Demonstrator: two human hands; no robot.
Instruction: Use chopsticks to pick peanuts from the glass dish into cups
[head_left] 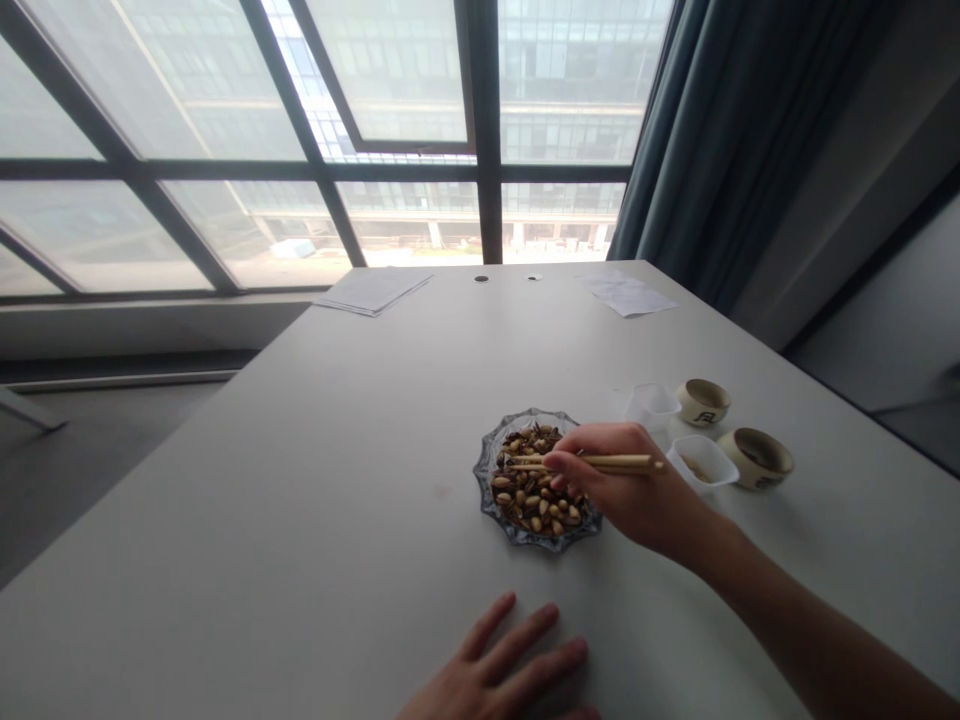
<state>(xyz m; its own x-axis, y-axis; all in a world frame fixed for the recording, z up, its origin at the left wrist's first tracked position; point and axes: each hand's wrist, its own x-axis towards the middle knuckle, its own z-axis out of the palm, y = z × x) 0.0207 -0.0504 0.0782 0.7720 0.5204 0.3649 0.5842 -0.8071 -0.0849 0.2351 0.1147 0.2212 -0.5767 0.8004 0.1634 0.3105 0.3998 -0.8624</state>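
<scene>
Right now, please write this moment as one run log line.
right hand: holds wooden chopsticks over glass dish of pistachios | left hand: resting on white table, empty | nearby: two ceramic cups

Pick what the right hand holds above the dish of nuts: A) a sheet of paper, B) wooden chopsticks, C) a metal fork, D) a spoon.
B: the right hand grips wooden chopsticks, their tips over the nuts in the glass dish.
</scene>
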